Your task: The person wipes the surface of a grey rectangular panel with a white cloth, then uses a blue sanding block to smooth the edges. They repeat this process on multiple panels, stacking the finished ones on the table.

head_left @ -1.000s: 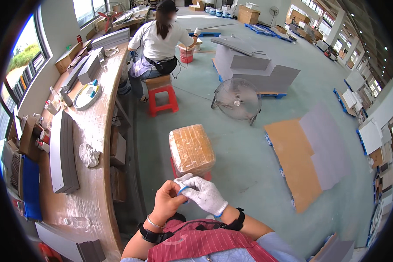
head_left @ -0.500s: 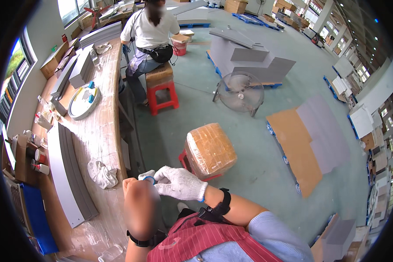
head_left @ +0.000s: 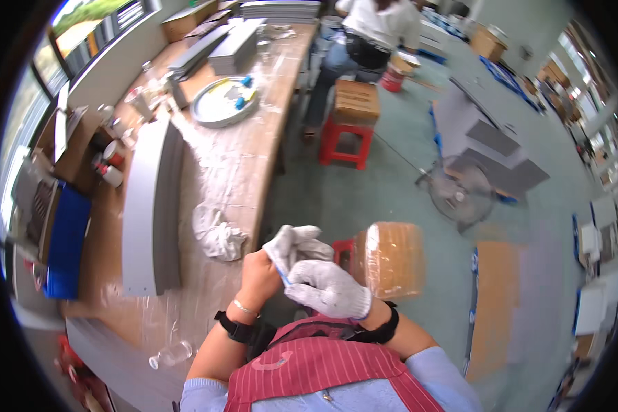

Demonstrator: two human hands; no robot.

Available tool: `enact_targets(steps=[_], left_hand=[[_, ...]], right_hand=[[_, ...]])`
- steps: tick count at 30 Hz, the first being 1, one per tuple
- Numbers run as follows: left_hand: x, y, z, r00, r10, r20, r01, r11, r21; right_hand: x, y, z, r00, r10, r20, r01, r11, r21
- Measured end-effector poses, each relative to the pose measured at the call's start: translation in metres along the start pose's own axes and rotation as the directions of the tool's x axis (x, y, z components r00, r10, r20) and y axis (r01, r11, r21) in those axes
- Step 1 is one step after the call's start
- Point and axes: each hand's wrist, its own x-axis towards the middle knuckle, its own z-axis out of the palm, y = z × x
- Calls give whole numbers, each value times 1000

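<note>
The person's two hands meet in front of the apron (head_left: 323,367), beside the edge of the counter (head_left: 237,165). The right hand (head_left: 329,290) wears a white glove; its grip is closed on the blue-trimmed cuff of a second glove (head_left: 295,244). The second glove sits directly above the right hand, with its fingers pointing away from the body. The left hand (head_left: 259,278) is bare and touches the cuff from the left side. Its fingertips are hidden by the glove — the state of the left grip cannot be told. A dark strap (head_left: 235,327) encircles the left wrist.

On the counter, a crumpled cloth (head_left: 216,233) lies near the left hand. Grey panels (head_left: 142,213) stand left of the cloth. A clear bottle (head_left: 172,355) lies on its side at the near end. A round tray (head_left: 220,122) with blue items is positioned farther back.

On the floor side, a taped box (head_left: 395,259) rests on a red stool (head_left: 343,255), just beyond the right hand. A fan (head_left: 460,196) stands farther right. A co-worker (head_left: 371,38) is at the far end — the head is out of view.
</note>
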Motion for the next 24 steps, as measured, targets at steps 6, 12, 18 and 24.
enact_targets(steps=[6,12,18,24], left_hand=[[73,29,-10,967,34,252,180,611,-771],[160,38,-14,763,588,-268,-589,804,86],[185,70,-51,568,711,-414,-59,537,842],[182,13,-86,781,65,-621,-332,886,-324]], right_hand=[[72,14,-48,985,-163,-60,118,881,-458],[156,-3,-92,884,-413,221,468,771,-432],[221,7,-110,785,-526,328,600,776,-193],[250,18,-81,669,-535,515,618,786,14]])
